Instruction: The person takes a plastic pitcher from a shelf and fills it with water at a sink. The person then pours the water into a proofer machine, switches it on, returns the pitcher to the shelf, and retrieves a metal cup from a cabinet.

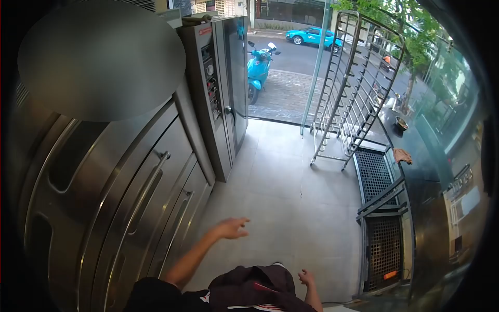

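Note:
My left hand [232,228] reaches out over the grey tiled floor [275,182], to the right of the steel oven doors [150,192]. Its fingers are apart and it holds nothing. Lower down, on the right side of my body, my right hand [306,277] hangs above the floor with its fingers spread and nothing in them. Neither hand touches the oven or the other equipment. A shoe tip [279,264] shows below me, past my dark clothing [254,283].
A tall steel cabinet [234,83] with knobs stands ahead on the left. A wheeled rack [353,88] stands by the glass doorway. Along the right runs a steel counter [421,208] with black crates [382,247] beneath and a brown cloth [402,155]. Outside is a blue scooter [258,69].

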The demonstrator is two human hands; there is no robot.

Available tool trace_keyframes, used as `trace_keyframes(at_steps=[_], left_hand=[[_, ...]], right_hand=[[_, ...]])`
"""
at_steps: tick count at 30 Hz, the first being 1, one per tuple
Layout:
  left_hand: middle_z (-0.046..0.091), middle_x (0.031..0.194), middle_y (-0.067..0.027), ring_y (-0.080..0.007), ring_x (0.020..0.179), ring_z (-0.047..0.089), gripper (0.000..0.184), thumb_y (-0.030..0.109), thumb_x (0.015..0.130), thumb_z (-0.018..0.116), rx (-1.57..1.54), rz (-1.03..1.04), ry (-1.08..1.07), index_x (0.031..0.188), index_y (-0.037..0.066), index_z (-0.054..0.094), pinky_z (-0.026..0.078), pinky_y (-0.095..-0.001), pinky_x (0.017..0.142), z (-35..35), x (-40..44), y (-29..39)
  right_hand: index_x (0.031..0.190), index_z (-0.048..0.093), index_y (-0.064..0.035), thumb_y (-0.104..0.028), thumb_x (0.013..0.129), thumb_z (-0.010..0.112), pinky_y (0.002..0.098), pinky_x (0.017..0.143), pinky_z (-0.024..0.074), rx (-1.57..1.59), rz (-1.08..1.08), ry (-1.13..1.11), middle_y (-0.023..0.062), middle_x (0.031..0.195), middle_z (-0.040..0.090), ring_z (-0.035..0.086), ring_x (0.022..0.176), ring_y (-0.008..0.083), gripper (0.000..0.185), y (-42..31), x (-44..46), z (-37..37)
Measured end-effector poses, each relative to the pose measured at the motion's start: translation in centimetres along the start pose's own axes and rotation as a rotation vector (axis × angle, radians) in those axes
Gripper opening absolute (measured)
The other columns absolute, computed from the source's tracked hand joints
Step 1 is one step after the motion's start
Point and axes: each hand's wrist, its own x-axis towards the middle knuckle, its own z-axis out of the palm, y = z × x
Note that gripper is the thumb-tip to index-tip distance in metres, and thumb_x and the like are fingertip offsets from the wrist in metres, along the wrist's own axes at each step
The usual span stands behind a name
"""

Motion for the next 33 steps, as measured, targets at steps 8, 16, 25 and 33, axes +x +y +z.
trace_keyframes(at_steps=[8,16,25,33], left_hand=[[0.061,0.106,-0.0080,-0.0116,0.065,0.058,0.042,0.011,0.078,0.064,0.086,0.098,0.643,0.118,0.008,0.052,0.049,-0.0252,0.058,-30.5,14.2,6.0],[0.059,0.108,-0.0153,-0.0251,0.086,0.061,0.038,0.023,0.080,0.060,0.461,-0.053,1.400,0.114,0.006,0.056,0.048,-0.0330,0.075,-56.7,24.1,6.4],[0.052,0.119,-0.0190,-0.0350,0.113,0.047,0.041,0.028,0.084,0.055,0.674,-0.164,1.786,0.117,0.003,0.053,0.040,-0.0427,0.094,-77.2,29.0,-2.1],[0.050,0.123,-0.0193,-0.0419,0.114,0.044,0.049,0.034,0.079,0.058,0.295,-1.222,1.700,0.119,0.006,0.054,0.039,-0.0506,0.093,-89.9,26.5,-9.8]], right_hand=[[0.129,0.043,-0.0067,-0.023,0.079,0.062,0.0392,0.069,0.0522,-0.109,0.276,-0.217,0.0146,0.106,0.060,0.063,0.086,0.0237,0.056,1.7,15.2,-6.6],[0.128,0.044,-0.0056,-0.017,0.077,0.058,0.0381,0.060,0.0528,0.052,0.218,-0.143,0.0142,0.096,0.061,0.064,0.073,0.0239,0.054,-9.2,32.2,-22.5],[0.124,0.046,-0.0031,-0.012,0.076,0.055,0.0361,0.050,0.0510,0.026,0.071,0.124,0.0125,0.087,0.061,0.061,0.060,0.0213,0.050,-24.1,45.3,-34.6],[0.111,0.050,0.0131,-0.036,0.076,0.065,0.0385,0.063,0.0517,-0.348,-0.189,0.064,0.0202,0.082,0.063,0.062,0.068,0.0306,0.062,-34.8,50.2,-25.8]])
